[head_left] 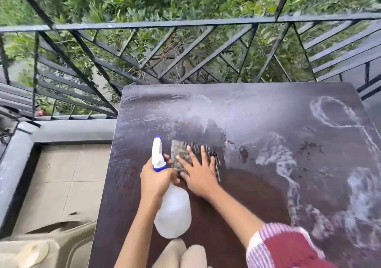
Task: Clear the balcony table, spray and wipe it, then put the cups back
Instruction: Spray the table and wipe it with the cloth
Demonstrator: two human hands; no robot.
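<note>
Right hand [199, 173]: laid flat on the cloth [182, 154], fingers spread straight.
Left hand [156, 178]: curled round the bottle [174, 212] neck; nozzle pointed to 12 o'clock.
Cloth: pressed on the table [257, 111], at 1 o'clock from the left hand, just beside it.
Table: wet, foam [286, 164] streaked toward 3 o'clock.

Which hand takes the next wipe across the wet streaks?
Right. The right hand lies flat on the cloth, and the white streaks are on its side of the table. The left hand grips the spray bottle.
</note>
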